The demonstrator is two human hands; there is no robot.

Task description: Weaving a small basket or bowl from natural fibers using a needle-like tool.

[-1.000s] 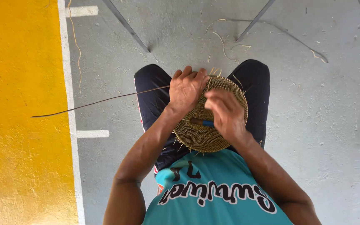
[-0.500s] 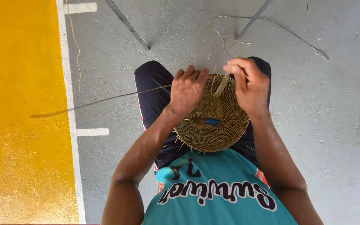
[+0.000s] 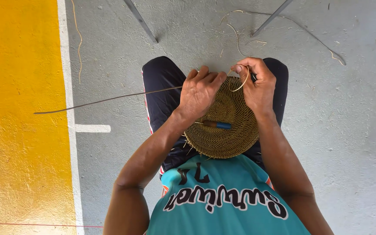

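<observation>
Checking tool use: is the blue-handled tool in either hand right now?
No. The blue-handled tool lies on the woven disc, while the left hand and right hand grip the rim.

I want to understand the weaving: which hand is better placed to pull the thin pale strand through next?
The right hand, probably: its fingers already pinch the thin pale strand at the round woven straw disc rim, while the left hand grips that rim.

Left of the basket (image 3: 223, 130), a long reed (image 3: 105, 100) crosses the way. Beyond the basket, two metal legs (image 3: 140, 19) flank bare floor (image 3: 353, 130); right lies open.
</observation>
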